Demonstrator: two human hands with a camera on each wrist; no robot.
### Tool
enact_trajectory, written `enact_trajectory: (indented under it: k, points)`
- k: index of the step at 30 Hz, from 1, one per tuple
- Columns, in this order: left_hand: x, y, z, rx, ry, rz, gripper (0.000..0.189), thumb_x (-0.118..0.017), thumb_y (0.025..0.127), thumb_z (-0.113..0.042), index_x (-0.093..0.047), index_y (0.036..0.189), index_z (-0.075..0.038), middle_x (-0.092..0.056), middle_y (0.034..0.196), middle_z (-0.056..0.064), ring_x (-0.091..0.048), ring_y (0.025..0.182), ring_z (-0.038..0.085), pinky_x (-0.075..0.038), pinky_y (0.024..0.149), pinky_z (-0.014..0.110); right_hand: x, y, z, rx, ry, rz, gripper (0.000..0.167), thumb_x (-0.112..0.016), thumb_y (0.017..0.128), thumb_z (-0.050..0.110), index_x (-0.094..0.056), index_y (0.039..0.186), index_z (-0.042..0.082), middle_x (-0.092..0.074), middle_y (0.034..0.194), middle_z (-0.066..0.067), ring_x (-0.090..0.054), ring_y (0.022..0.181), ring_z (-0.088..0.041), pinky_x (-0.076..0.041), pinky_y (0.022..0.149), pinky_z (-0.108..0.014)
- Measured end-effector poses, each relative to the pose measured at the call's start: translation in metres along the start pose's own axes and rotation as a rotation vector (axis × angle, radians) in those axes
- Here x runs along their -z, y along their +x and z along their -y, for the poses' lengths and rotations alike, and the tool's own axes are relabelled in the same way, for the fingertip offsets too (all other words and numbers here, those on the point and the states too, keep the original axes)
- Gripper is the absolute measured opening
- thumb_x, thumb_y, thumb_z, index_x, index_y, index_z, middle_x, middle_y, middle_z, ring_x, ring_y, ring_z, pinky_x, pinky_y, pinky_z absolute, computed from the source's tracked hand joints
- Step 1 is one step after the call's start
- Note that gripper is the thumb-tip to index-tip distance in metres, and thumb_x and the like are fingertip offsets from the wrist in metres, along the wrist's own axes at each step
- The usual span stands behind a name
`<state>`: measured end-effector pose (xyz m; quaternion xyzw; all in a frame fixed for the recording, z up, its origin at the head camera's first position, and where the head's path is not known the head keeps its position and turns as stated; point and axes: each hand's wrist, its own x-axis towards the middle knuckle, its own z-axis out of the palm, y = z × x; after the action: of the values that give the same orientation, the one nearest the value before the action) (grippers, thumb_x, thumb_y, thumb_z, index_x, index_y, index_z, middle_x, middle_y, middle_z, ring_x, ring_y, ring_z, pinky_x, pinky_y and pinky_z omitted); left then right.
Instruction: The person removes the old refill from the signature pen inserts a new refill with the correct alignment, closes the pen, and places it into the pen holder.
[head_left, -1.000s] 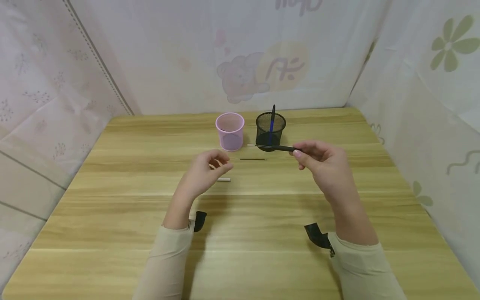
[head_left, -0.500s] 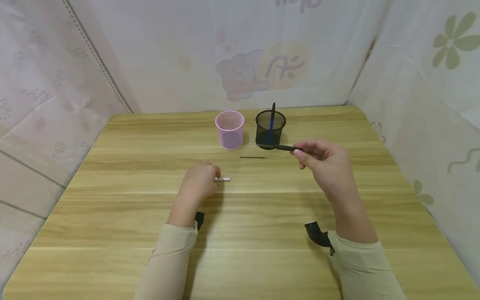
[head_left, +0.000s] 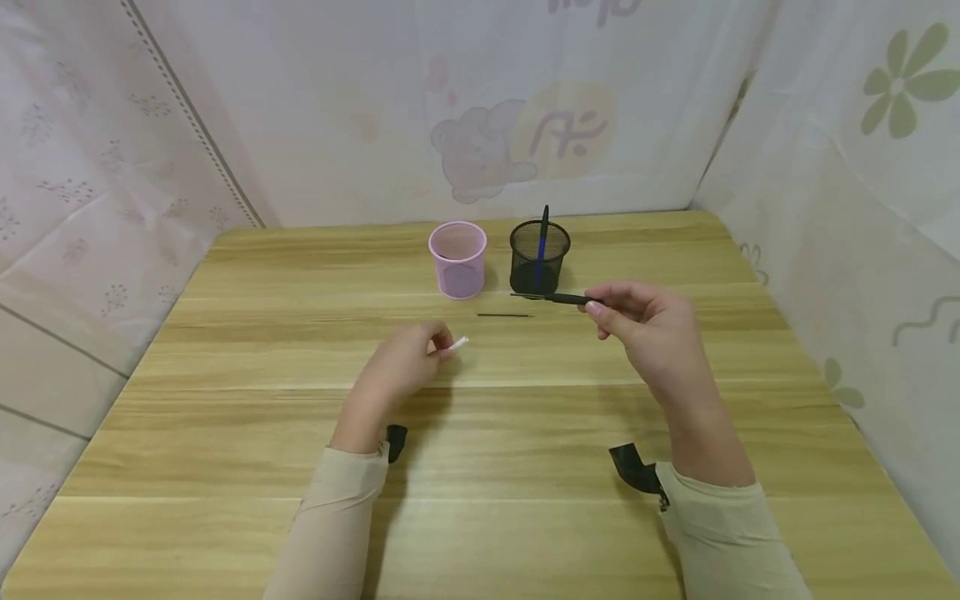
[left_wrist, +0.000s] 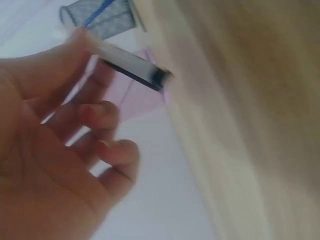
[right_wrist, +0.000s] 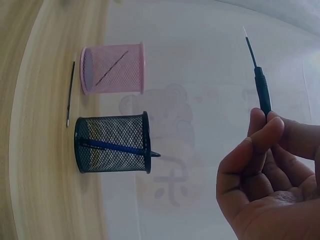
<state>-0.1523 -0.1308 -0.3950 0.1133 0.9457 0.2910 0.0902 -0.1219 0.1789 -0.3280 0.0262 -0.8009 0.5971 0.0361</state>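
Note:
In the head view my left hand point(head_left: 399, 360) pinches a short whitish pen barrel point(head_left: 458, 343) between thumb and fingertips, just above the table. The left wrist view shows that pen barrel point(left_wrist: 131, 64) with a dark strip and a black end, somewhat blurred. My right hand point(head_left: 647, 321) holds a black pen grip point(head_left: 572, 298) with a thin dark refill sticking out to the left. Seen from the right wrist, the refill point(right_wrist: 251, 52) ends in a pale tip. Another thin dark refill point(head_left: 504, 315) lies on the table between the hands.
A pink mesh cup point(head_left: 459, 271) stands at the back, with a thin dark stick point(right_wrist: 112, 67) visible through its mesh. To its right, a black mesh cup point(head_left: 525, 265) contains a blue and black pen point(head_left: 542, 242). Printed cloth point(head_left: 337, 125) hangs behind the wooden table point(head_left: 525, 467).
My left hand has gone down to the pen barrel on the table, taken hold of it, and lifted it slightly with its end tilted up. The right hand has stayed nearly still.

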Motion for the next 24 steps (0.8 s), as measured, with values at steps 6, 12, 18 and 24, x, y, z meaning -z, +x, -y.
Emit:
enact_trajectory:
  k: [6, 12, 18, 24]
  points:
    - [0.010, -0.006, -0.018, -0.125, -0.088, -0.110, 0.006, -0.071, 0.104, -0.021, -0.069, 0.108, -0.016, -0.065, 0.087, 0.000, -0.046, 0.070, 0.016, -0.040, 0.065, 0.032, -0.001, 0.000, -0.001, -0.014, -0.009, 0.012, 0.026, -0.075, 0.101, 0.016, -0.073, 0.121, 0.000, -0.073, 0.091, 0.019, -0.064, 0.073, -0.005, -0.050, 0.066, -0.021]
    - [0.020, -0.013, -0.035, -0.247, -0.089, -0.199, 0.004, -0.074, 0.101, -0.014, -0.072, 0.104, -0.014, -0.070, 0.092, -0.002, -0.049, 0.075, 0.018, -0.042, 0.069, 0.034, -0.001, 0.000, -0.003, -0.002, -0.029, 0.012, 0.026, -0.076, 0.100, 0.016, -0.075, 0.121, 0.000, -0.075, 0.094, 0.019, -0.067, 0.076, -0.006, -0.053, 0.067, -0.021]
    - [0.025, -0.020, -0.042, -0.286, -0.053, -0.241, 0.003, -0.075, 0.100, -0.014, -0.072, 0.102, -0.014, -0.070, 0.096, 0.000, -0.057, 0.091, 0.023, -0.047, 0.083, 0.039, -0.001, -0.002, -0.003, -0.010, -0.065, 0.028, 0.028, -0.077, 0.100, 0.020, -0.077, 0.123, 0.003, -0.077, 0.096, 0.020, -0.068, 0.080, -0.006, -0.055, 0.072, -0.021]
    - [0.027, -0.023, -0.043, -0.319, -0.050, -0.276, 0.005, -0.074, 0.100, -0.012, -0.072, 0.103, -0.013, -0.069, 0.096, 0.001, -0.057, 0.091, 0.023, -0.047, 0.081, 0.038, -0.001, -0.001, -0.002, -0.029, -0.089, 0.035, 0.030, -0.077, 0.100, 0.024, -0.077, 0.124, 0.006, -0.075, 0.094, 0.025, -0.067, 0.081, -0.005, -0.053, 0.071, -0.022]
